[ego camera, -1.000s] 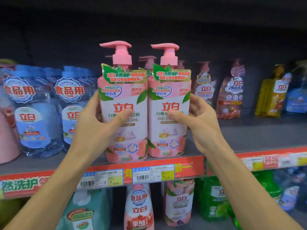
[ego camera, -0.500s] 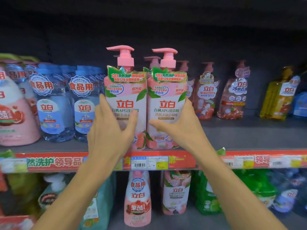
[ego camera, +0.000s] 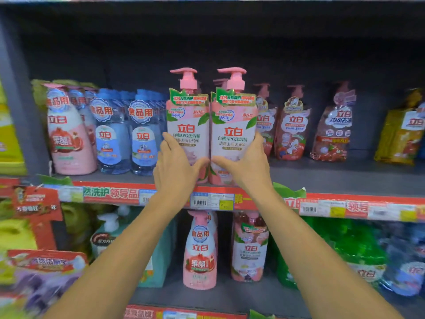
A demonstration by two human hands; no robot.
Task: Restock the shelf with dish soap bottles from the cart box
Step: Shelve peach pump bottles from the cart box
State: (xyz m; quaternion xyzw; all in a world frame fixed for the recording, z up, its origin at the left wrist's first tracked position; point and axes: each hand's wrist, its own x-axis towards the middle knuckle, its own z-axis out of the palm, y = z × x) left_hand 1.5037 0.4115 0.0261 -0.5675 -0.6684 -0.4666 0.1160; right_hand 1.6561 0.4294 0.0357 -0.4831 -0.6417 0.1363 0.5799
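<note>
Two pink pump bottles of dish soap stand side by side at the front of the grey shelf (ego camera: 322, 180). My left hand (ego camera: 176, 168) grips the left pink bottle (ego camera: 187, 125) from its left side, thumb across the front. My right hand (ego camera: 245, 168) grips the right pink bottle (ego camera: 233, 127) from its right side, thumb across its front. The two thumbs nearly meet low on the labels. More pink pump bottles stand behind them, mostly hidden.
Blue clear bottles (ego camera: 142, 134) and a pink pomegranate bottle (ego camera: 69, 134) stand left of the pair. Reddish pump bottles (ego camera: 292, 127) and yellow refill bags (ego camera: 402, 132) stand to the right. A red price strip (ego camera: 345, 207) edges the shelf. The lower shelf holds more bottles (ego camera: 200, 249).
Both hands have pushed the two pink bottles further back onto the shelf. The hands slid lower on the bottles and the view has pulled back.
</note>
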